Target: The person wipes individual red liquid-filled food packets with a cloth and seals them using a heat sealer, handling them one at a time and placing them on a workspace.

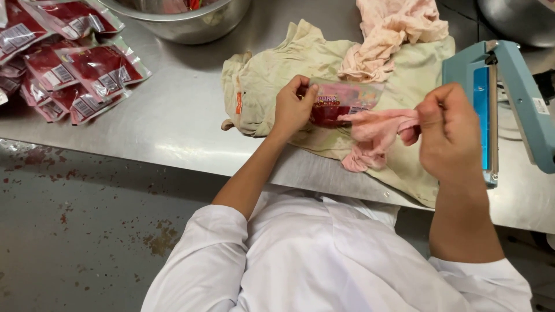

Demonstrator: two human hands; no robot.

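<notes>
Steel bowl (185, 23), heap of sealed red pouches (69, 69), blue heat sealer (509, 98), yellowish cloth (272, 75).

Your left hand (293, 108) is raised over the table's edge, fingers curled shut in a pinch, forearm bare below a pushed-up white sleeve. Your right hand (448, 134) is closed in a loose fist, knuckles toward the camera, forearm bare and nearly upright.

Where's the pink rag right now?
In the head view, the pink rag is pinched in the right hand, right of centre, pressed against the clear pouch held by the left hand, over the yellowish cloth.
</notes>
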